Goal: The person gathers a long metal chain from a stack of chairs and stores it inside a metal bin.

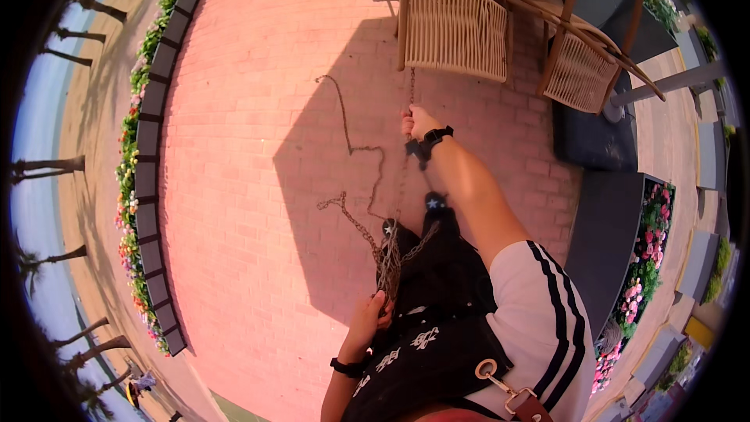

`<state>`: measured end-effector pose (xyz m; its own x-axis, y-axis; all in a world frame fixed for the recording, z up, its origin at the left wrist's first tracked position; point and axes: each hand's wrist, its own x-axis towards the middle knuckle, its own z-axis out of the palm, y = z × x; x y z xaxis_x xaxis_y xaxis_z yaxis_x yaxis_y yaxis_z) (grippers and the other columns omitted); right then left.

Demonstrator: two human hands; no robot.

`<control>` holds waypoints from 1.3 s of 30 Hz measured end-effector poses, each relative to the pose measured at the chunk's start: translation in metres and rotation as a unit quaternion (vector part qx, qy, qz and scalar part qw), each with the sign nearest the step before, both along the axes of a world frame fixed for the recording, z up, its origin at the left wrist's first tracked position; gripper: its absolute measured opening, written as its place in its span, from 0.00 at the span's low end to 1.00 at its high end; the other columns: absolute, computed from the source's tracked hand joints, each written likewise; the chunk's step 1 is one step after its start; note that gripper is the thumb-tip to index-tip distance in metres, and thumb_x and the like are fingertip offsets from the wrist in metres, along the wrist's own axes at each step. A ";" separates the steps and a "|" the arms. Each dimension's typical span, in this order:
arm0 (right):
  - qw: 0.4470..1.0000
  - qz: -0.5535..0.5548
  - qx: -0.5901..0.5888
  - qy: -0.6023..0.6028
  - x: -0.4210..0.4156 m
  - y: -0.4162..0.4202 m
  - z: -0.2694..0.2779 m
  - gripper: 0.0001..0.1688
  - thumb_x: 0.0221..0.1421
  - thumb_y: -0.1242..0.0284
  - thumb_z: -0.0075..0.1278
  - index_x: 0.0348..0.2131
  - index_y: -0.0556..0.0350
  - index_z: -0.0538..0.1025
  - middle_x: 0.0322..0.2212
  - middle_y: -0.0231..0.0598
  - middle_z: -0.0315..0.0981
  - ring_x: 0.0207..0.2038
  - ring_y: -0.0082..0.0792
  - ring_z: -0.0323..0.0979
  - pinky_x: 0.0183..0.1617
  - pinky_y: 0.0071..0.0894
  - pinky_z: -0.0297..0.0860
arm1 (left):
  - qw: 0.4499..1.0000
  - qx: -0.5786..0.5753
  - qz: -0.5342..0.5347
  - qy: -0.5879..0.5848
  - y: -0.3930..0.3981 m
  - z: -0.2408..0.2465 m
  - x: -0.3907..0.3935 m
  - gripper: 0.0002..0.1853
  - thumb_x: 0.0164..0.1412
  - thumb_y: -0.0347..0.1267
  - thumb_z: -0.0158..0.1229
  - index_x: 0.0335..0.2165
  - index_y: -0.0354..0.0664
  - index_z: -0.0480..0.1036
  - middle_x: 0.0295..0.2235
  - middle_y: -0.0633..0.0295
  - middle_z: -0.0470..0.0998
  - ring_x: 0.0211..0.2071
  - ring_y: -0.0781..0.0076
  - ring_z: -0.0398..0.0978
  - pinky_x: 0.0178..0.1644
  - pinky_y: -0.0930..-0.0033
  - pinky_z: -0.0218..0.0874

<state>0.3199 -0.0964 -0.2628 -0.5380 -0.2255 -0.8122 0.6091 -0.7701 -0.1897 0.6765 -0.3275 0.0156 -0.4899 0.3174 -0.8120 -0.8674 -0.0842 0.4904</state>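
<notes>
My left hand [375,312] is closed around a bunched metal chain [389,266] at my lap, with loops hanging over my dark trousers. My right hand [417,121], stretched out ahead, grips a length of chain [412,85] that runs up towards a woven-seat wooden chair [456,29]; its far end is hidden there. Another stretch of chain [378,179] trails in bends over the pink paving, and a shorter end [343,202] hangs or lies left of the bunch; which of the two cannot be told.
Stacked or crowded woven chairs [580,64] stand ahead and to the right, beside a grey pole [668,85] on a dark base [592,140]. A dark planter with pink flowers [609,234] is close on my right. A row of flower planters [147,173] lines the paving's left edge.
</notes>
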 end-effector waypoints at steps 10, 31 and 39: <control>0.789 0.172 0.529 0.261 0.158 -0.005 0.053 0.26 0.63 0.61 0.36 0.18 0.62 0.63 0.10 0.43 0.54 0.12 0.40 0.54 0.21 0.42 0.54 | 0.974 0.108 0.175 -0.093 -0.097 -0.085 0.029 0.16 0.64 0.41 0.47 0.34 0.37 0.69 0.20 0.68 0.66 0.21 0.80 0.64 0.30 0.77 0.60; 0.534 0.605 0.379 0.453 0.385 -0.061 0.317 0.23 0.62 0.58 0.38 0.29 0.59 0.73 0.26 0.54 0.73 0.32 0.55 0.72 0.37 0.48 0.68 | 0.989 0.143 -0.015 0.031 0.069 -0.123 -0.197 0.23 0.65 0.48 0.43 0.29 0.39 0.72 0.18 0.67 0.67 0.21 0.74 0.67 0.28 0.71 0.65; 0.531 0.593 0.423 0.433 0.347 -0.022 0.287 0.15 0.57 0.64 0.44 0.29 0.58 0.75 0.25 0.47 0.75 0.33 0.50 0.74 0.37 0.45 0.68 | 0.974 0.197 0.086 0.077 0.039 -0.112 -0.190 0.18 0.67 0.42 0.41 0.27 0.42 0.68 0.17 0.69 0.66 0.21 0.78 0.64 0.33 0.71 0.63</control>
<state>0.6672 -0.1186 0.0240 -0.6797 -0.5744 -0.4562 -0.0279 0.6418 -0.7664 0.4865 -0.2882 -0.0966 -0.6692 0.4919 -0.5569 -0.7429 -0.4291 0.5138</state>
